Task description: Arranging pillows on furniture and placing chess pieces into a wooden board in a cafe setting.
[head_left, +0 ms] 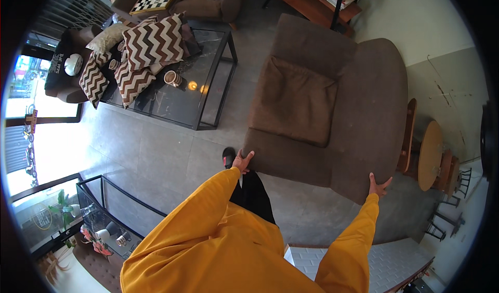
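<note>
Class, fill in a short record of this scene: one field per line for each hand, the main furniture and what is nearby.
Left hand: grips the front corner of the brown armchair
Right hand: pressed on the armchair's side arm
Seat cushion: brown, in place
Nearby: glass coffee table bearing zigzag cushions
Floor: grey tiles

We see two signs: a round white emblem with pale lettering (40, 217) on the lower-left window glass, and a narrow upright multicoloured street sign (31, 122) outside the left window.
</note>
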Demonstrator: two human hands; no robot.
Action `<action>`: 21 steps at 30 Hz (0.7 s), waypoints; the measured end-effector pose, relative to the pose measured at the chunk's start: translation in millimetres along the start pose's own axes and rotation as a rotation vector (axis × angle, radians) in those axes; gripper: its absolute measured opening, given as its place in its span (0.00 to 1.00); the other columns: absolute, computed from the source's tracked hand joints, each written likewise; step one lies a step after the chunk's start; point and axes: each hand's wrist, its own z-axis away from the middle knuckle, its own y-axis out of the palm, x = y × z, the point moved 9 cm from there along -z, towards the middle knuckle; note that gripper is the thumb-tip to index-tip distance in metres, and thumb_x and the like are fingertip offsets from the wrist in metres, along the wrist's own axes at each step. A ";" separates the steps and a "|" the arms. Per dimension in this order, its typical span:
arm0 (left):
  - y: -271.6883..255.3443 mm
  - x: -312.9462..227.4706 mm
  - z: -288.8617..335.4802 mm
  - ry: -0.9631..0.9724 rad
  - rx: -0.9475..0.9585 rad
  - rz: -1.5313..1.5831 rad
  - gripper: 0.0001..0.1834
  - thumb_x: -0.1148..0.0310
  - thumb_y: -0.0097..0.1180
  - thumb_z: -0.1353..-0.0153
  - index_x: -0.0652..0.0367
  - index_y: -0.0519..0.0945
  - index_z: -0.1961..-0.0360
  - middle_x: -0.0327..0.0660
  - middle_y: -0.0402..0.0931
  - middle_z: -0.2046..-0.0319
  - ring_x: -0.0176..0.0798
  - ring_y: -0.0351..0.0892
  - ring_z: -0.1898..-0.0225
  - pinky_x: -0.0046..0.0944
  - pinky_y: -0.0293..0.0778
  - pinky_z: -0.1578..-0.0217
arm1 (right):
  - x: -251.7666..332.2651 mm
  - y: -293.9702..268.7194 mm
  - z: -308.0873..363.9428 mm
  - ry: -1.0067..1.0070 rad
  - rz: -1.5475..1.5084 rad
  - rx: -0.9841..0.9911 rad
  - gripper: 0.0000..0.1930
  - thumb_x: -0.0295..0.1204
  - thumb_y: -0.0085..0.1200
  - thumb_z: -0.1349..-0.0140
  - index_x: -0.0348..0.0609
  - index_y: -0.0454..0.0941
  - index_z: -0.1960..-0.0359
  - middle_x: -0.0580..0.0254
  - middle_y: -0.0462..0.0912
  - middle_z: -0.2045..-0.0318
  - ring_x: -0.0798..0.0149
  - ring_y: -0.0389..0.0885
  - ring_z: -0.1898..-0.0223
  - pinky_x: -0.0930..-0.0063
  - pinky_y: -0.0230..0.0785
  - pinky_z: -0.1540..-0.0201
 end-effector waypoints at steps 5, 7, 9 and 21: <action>-5.3 -6.6 -1.7 0.027 0.109 -0.349 0.53 0.40 0.57 0.49 0.54 0.44 0.32 0.50 0.75 0.54 0.40 0.79 0.79 0.36 0.74 0.83 | -14.3 9.6 4.2 0.015 0.021 -0.083 0.54 0.61 0.59 0.56 0.79 0.32 0.33 0.36 0.56 0.42 0.39 0.62 0.42 0.46 0.60 0.44; -15.2 -11.9 -2.0 0.105 0.137 -0.478 0.49 0.43 0.56 0.47 0.55 0.47 0.33 0.49 0.76 0.57 0.38 0.79 0.79 0.35 0.74 0.83 | -25.0 17.8 10.1 0.015 0.035 -0.101 0.53 0.61 0.58 0.55 0.79 0.32 0.33 0.36 0.56 0.41 0.39 0.62 0.42 0.46 0.61 0.44; -29.4 -12.2 1.6 0.167 0.188 -0.576 0.45 0.46 0.54 0.45 0.56 0.49 0.34 0.48 0.77 0.59 0.36 0.79 0.79 0.35 0.74 0.82 | -42.0 26.5 19.3 0.081 0.060 -0.126 0.52 0.62 0.56 0.53 0.79 0.32 0.33 0.36 0.56 0.41 0.39 0.63 0.42 0.47 0.63 0.45; -277.5 -43.4 107.7 0.697 0.471 -0.168 0.11 0.66 0.47 0.40 0.57 0.75 0.59 0.37 0.78 0.69 0.30 0.78 0.70 0.31 0.72 0.70 | -15.1 209.9 428.4 -0.059 -0.837 0.747 0.22 0.33 0.49 0.42 0.52 0.66 0.44 0.54 0.77 0.57 0.57 0.79 0.62 0.60 0.73 0.64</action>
